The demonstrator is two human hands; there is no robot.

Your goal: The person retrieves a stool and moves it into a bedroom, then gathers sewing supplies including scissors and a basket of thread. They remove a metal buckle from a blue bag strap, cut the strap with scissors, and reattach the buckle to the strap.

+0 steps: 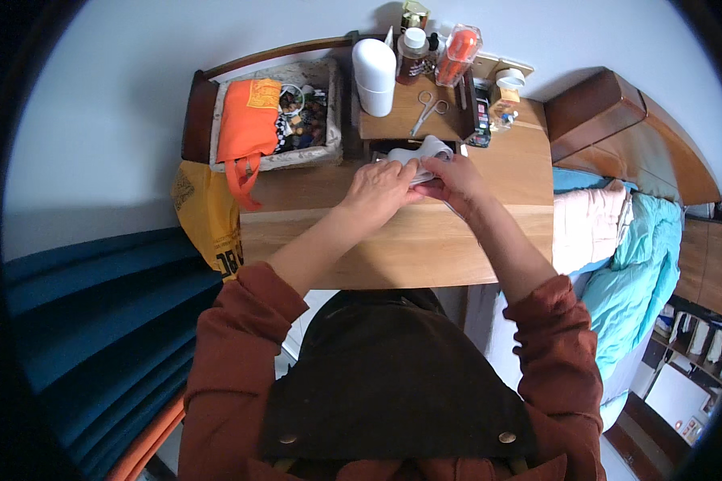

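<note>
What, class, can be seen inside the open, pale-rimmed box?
In the box, an orange bag covers the left part; beside it lie many small items. What lies beneath the bag is hidden.

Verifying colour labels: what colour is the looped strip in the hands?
The strip is white; it shows best in the head view.

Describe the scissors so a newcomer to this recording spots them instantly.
At the back of the wooden desk is a small wooden shelf. The scissors lie flat on it, right of the white cylindrical container. Two finger loops and a slim shape set them apart from the upright bottle behind.
</note>
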